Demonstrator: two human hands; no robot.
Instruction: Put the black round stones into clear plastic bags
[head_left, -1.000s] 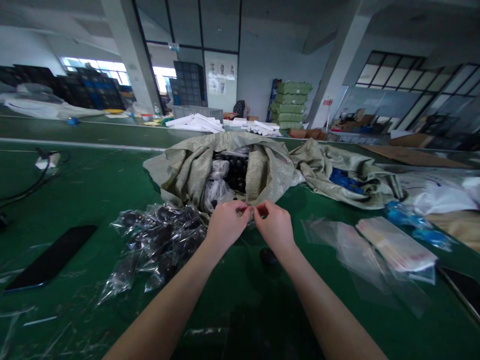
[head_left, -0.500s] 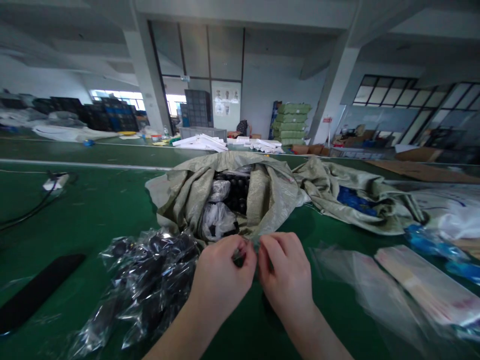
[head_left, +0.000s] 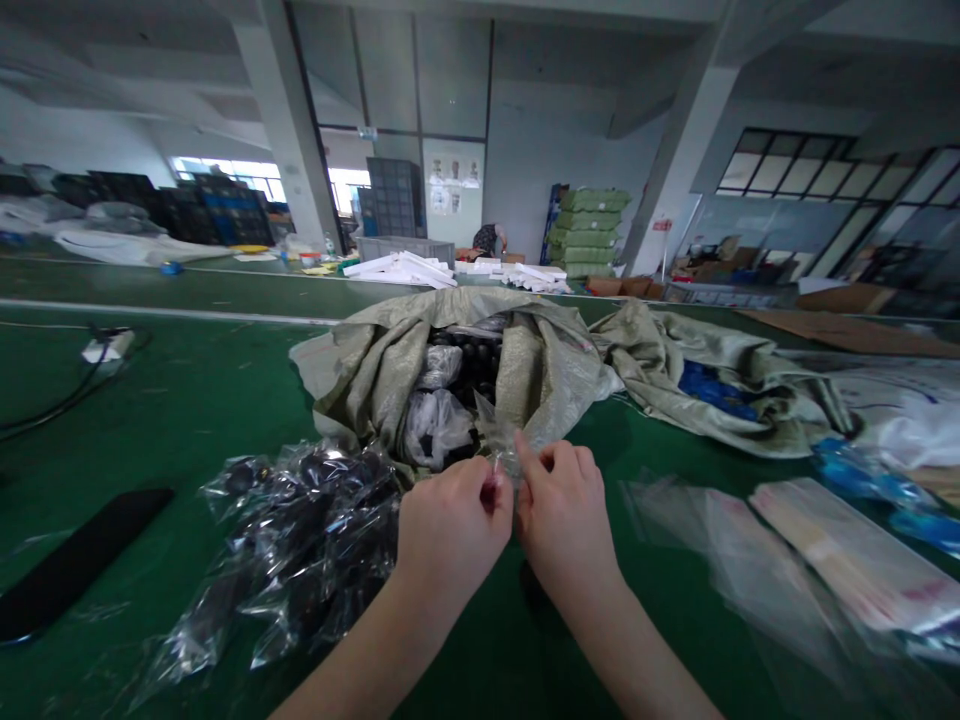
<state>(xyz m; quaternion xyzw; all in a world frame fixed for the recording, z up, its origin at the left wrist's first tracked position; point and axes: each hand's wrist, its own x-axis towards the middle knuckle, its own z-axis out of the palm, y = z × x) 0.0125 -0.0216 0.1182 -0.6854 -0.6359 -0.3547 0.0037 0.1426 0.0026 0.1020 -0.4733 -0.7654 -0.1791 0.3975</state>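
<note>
In front of the sack, my left hand (head_left: 454,525) is closed, thumb and fingers pinching a clear plastic bag (head_left: 496,432). My right hand (head_left: 566,510) sits right beside it, closed at the same bag with its index finger pointing forward. Part of the film rises above the fingertips; the rest is hidden behind the hands. A dark object (head_left: 534,585) shows partly beneath my right hand. To the left lies a heap of black parts in clear bags (head_left: 315,540). Flat clear bags (head_left: 847,560) are stacked at the right.
An open woven sack (head_left: 360,370) holds black round parts and bagged pieces. Another sack (head_left: 645,340) with blue pieces lies to its right. At the left are a long black piece (head_left: 82,560) and a white power socket (head_left: 107,346) with a cable. A person (head_left: 491,240) bends over in the background.
The clear film now stands up above my fingertips, where little of it showed before. My right index finger has stretched forward. The whole view has shifted slightly.
</note>
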